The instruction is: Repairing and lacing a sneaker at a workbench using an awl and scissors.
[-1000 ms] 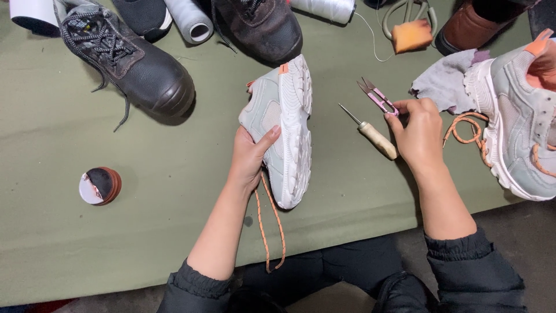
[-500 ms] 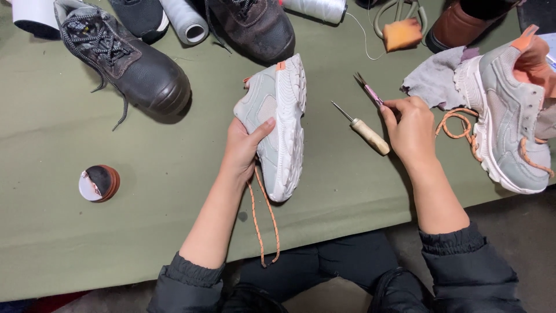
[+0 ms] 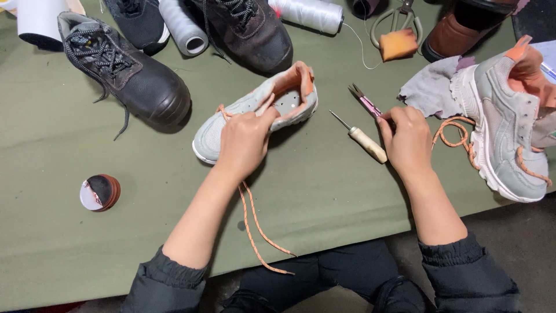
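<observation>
Olive-green cloth covers the table (image 3: 69, 255), crowded with shoes and tools. Near its middle lies a grey sneaker (image 3: 255, 110) with an orange lining, resting on its sole, toe toward the left and heel opening toward the upper right. The left hand (image 3: 246, 139) lies over its near side, fingers curled around the upper and thumb up by the tongue, gripping it. Orange laces (image 3: 255, 226) trail from under that hand toward the table's near edge.

Right of the sneaker, the right hand (image 3: 408, 139) rests on the cloth with fingers closed around pink-handled snips (image 3: 366, 103), whose blades point up and left. Just beside that hand, touching or nearly touching its thumb side, lies an awl (image 3: 362, 138) with a pale wooden handle.

Further right, a second grey sneaker (image 3: 509, 127) lies tilted on its side, with a loose orange lace (image 3: 454, 136) and a grey rag (image 3: 431, 87) next to it.

Along the far edge sit a black boot (image 3: 124, 72), a dark brown shoe (image 3: 249, 32), a grey thread spool (image 3: 182, 26), a white spool (image 3: 310, 13), scissors with an orange sponge (image 3: 398, 43), and a brown boot (image 3: 457, 32). A small round tin (image 3: 99, 192) lies alone at the left.
</observation>
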